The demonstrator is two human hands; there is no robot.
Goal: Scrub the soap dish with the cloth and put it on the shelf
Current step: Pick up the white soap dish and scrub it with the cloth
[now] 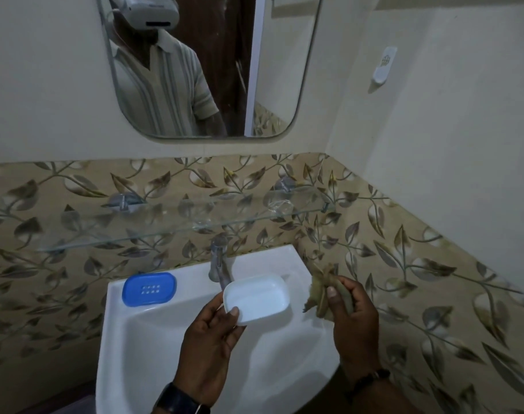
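Over the basin of the white sink [153, 339], just in front of the tap [219, 261], the soap dish [256, 297] is held by the left hand [208, 336]. The thumb presses its near rim and the fingers curl under its left end. The dish is a plain white tray with rounded corners, hollow side up and glossy. Just to its right, not touching it, the right hand [356, 318] grips a bunched olive-brown cloth [320, 294], whose loose ends stick up and out to the left. A blue slotted tray [149, 288] lies on the sink's back left corner. The glass shelf [165, 216] runs along the wall above the tap, on metal brackets, against a band of leaf-patterned tiles [404, 264]. Higher up, the cream wall carries a rounded mirror [272, 55], which reflects a person's striped collared shirt. A white hook [383, 67] sits on the right-hand wall. A dark watch [177, 398] circles the left wrist.
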